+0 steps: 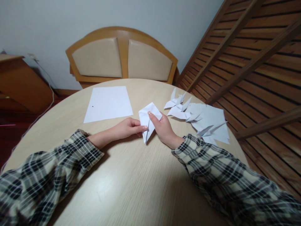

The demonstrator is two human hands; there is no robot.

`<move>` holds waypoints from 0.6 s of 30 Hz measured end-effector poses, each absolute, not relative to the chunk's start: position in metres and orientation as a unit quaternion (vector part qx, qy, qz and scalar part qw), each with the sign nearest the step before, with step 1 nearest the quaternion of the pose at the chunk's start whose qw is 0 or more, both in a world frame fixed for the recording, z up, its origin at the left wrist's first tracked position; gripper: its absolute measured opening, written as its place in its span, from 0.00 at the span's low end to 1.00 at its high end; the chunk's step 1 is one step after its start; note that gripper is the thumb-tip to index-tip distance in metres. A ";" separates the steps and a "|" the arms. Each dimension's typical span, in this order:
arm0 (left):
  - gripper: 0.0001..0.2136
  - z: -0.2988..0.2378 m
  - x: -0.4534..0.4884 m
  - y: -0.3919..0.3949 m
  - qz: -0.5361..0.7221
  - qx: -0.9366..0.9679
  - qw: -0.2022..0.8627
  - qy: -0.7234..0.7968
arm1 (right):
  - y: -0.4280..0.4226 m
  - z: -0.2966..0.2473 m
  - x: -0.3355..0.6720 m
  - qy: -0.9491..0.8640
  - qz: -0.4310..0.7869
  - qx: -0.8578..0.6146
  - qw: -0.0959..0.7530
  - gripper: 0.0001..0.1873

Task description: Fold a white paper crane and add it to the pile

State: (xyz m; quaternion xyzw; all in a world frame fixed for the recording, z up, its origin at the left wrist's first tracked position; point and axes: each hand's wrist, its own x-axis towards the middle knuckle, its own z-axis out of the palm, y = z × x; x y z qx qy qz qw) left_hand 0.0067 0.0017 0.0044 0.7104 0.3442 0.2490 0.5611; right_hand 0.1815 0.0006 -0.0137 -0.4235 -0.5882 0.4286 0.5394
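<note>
A partly folded white paper piece [148, 121] stands just above the round wooden table [131, 182], held between both hands. My left hand [128, 128] pinches its lower left edge with fingers pressed together. My right hand [163, 128] grips its right side, thumb on the front face. Both arms wear plaid sleeves.
A flat white sheet [108, 103] lies on the table's far left. Several folded white paper cranes [180, 105] and loose sheets [211, 121] lie at the right edge. A wooden chair [122, 56] stands behind the table. A slatted wooden wall [254, 62] runs on the right.
</note>
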 end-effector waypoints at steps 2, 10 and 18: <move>0.17 0.005 0.006 0.002 0.252 0.721 0.555 0.329 | 0.001 -0.015 0.180 -0.573 0.437 -0.425 0.547 0.17; 0.17 0.005 0.010 -0.002 0.237 0.684 0.618 0.305 | 0.001 -0.016 0.176 -0.548 0.443 -0.451 0.547 0.20; 0.17 0.008 0.013 -0.004 0.243 0.660 0.591 0.395 | 0.003 -0.019 0.176 -0.549 0.413 -0.455 0.567 0.20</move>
